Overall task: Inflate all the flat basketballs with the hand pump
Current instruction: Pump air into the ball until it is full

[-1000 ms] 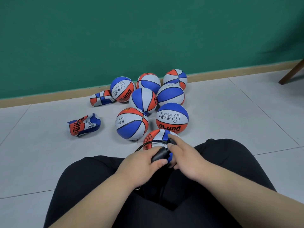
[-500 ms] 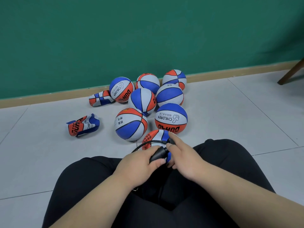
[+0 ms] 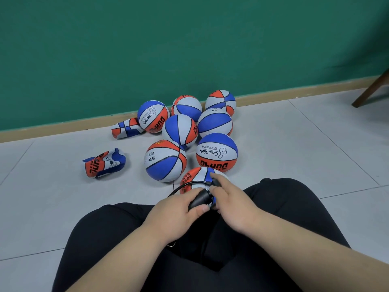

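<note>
left hand (image 3: 174, 213): mine, fingers and thumb curled round the black pump (image 3: 199, 201), firm wrap, nothing else in it
right hand (image 3: 231, 203): mine, forefinger stretched out on top and another fingertip below, pinching the far end of the hose (image 3: 189, 183); the other fingers are loosely bent
pump axis: the long axis runs from my left palm up and to the right, nose aimed at the ball
hose: thin and black, loops out left of the pump and curves back to my right fingertips
ball at my knees (image 3: 195, 175): on the floor between my knees, just ahead of both hands and touching my right fingers; looks round or nearly so
valve: can't tell where it is, my right hand hides it; can't tell whether the needle is in
key relation: the ball lies straight ahead of the hose end and the right hand is the nearer one, so I judge the right guides the tip while the left only steadies the pump
near flat ball (image 3: 104, 163): crumpled on the tiles, well off to my left, apart from the pile
far flat ball (image 3: 126, 128): folded, by the skirting, touching a round ball
round balls (image 3: 165, 161): seven in a cluster beyond the one at my knees
progress guess: two still flat, so left side reach comes after this one
risk: the needle tip goes in skewed if the pump axis drifts
</note>
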